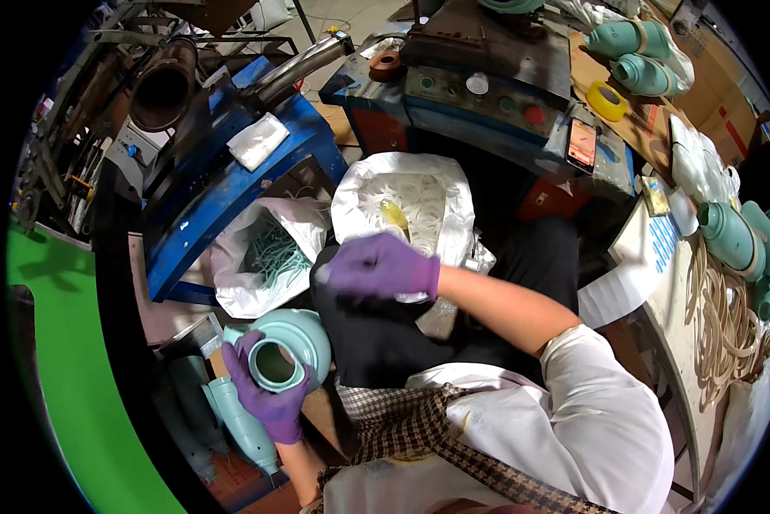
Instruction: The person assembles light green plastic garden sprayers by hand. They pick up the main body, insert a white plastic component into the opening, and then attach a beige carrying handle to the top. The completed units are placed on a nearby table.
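A hollow teal plastic part (306,336), rounded with a wide neck, is held at the lower left. My left hand (269,398), in a purple glove, wraps round its neck with the open mouth facing up. Above my dark-trousered lap, my right hand (381,267), also gloved in purple, is curled and blurred by motion. Something small and pale shows at its fingertips, too smeared to name. Just beyond this hand stands a white bag (458,201) of pale translucent rings, with a yellowish piece (393,214) on top.
Beside it, another white bag (231,283) holds teal strips. More teal parts (239,420) lie below my left hand. A blue-framed machine (316,128) stands far left, a control panel (479,94) ahead. On the right are a phone (582,144), yellow tape (606,101) and beige bands (715,317).
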A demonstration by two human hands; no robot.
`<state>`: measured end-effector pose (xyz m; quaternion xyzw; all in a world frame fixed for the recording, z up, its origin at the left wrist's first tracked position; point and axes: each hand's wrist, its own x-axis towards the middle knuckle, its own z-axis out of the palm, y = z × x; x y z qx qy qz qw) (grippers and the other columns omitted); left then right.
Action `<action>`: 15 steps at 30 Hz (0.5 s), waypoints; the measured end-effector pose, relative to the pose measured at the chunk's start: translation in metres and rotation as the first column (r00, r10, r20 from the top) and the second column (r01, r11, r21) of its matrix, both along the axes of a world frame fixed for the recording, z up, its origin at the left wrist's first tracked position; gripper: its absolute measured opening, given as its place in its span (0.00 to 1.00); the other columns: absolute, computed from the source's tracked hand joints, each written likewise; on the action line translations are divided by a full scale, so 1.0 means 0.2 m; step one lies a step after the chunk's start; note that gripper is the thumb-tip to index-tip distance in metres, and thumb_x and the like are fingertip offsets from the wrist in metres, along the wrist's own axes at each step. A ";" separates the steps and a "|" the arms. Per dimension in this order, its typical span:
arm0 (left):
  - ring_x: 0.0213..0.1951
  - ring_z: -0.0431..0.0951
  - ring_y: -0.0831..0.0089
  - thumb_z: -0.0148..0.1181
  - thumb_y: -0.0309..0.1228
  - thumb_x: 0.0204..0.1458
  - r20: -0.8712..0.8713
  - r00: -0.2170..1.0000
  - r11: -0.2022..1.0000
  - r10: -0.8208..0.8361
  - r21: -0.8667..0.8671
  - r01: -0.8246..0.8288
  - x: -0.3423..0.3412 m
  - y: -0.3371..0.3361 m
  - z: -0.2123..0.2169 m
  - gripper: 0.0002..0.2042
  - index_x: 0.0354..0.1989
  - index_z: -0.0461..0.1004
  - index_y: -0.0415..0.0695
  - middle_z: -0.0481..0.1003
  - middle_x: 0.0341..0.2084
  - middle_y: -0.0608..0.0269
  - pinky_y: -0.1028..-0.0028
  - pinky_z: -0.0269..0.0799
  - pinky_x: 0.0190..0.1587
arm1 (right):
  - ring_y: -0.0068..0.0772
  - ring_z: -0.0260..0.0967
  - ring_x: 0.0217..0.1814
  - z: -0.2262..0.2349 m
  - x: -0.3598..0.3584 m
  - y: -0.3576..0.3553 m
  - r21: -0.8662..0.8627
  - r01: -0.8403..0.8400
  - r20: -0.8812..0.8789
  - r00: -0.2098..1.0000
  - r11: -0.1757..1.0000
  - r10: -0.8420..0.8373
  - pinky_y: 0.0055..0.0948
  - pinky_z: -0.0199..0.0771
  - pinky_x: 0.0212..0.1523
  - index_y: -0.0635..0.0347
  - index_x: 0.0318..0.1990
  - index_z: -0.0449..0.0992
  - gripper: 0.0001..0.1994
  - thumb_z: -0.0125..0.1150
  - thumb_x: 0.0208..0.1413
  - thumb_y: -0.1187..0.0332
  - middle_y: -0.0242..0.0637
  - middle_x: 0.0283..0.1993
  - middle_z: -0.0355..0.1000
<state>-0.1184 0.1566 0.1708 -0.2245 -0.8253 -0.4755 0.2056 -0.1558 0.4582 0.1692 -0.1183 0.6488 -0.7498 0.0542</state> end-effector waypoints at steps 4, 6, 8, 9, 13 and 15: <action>0.56 0.73 0.59 0.84 0.32 0.31 0.075 0.976 0.975 -0.202 0.113 0.193 -0.01 0.11 0.09 0.62 0.76 0.47 0.41 0.72 0.56 0.52 0.62 0.69 0.60 | 0.47 0.78 0.53 0.21 0.19 -0.23 0.268 -0.111 -0.583 0.772 0.957 0.253 0.35 0.79 0.53 0.61 0.53 0.78 0.16 0.64 0.60 0.66 0.46 0.53 0.78; 0.56 0.74 0.60 0.84 0.34 0.31 0.084 0.953 0.945 -0.292 0.180 0.273 -0.03 0.09 0.08 0.62 0.76 0.47 0.41 0.72 0.56 0.52 0.62 0.70 0.60 | 0.48 0.78 0.52 0.20 0.22 -0.34 0.312 -0.036 -0.620 0.749 0.949 0.232 0.36 0.80 0.52 0.59 0.51 0.79 0.16 0.65 0.55 0.69 0.45 0.53 0.78; 0.55 0.74 0.59 0.85 0.37 0.30 0.028 0.969 0.968 -0.245 0.055 0.243 -0.03 0.07 0.07 0.64 0.77 0.45 0.42 0.73 0.55 0.50 0.61 0.69 0.60 | 0.49 0.77 0.44 0.16 0.23 -0.40 0.339 0.017 -0.603 0.771 0.941 0.204 0.39 0.80 0.44 0.59 0.46 0.79 0.15 0.65 0.47 0.74 0.42 0.46 0.78; 0.55 0.74 0.59 0.85 0.38 0.29 0.014 0.970 0.969 -0.244 0.039 0.243 -0.03 0.08 0.07 0.65 0.77 0.45 0.42 0.73 0.55 0.50 0.61 0.69 0.60 | 0.49 0.77 0.43 0.19 0.24 -0.39 0.371 0.030 -0.599 0.772 0.928 0.214 0.39 0.79 0.42 0.59 0.44 0.78 0.15 0.64 0.46 0.75 0.42 0.44 0.77; 0.56 0.75 0.57 0.85 0.39 0.28 -0.024 0.970 0.968 -0.243 -0.066 0.241 -0.03 0.10 0.08 0.66 0.77 0.44 0.42 0.73 0.55 0.48 0.59 0.69 0.61 | 0.49 0.75 0.37 0.20 0.28 -0.46 0.437 0.101 -0.596 0.777 0.894 0.203 0.42 0.76 0.37 0.60 0.37 0.76 0.10 0.63 0.44 0.75 0.42 0.36 0.74; 0.56 0.76 0.57 0.83 0.37 0.30 -0.012 0.970 0.970 -0.241 -0.033 0.241 -0.01 0.13 0.11 0.63 0.76 0.46 0.41 0.72 0.56 0.48 0.60 0.72 0.59 | 0.49 0.75 0.37 0.19 0.29 -0.48 0.546 0.136 -0.562 0.791 0.827 0.241 0.41 0.76 0.36 0.60 0.35 0.75 0.08 0.63 0.46 0.72 0.42 0.35 0.73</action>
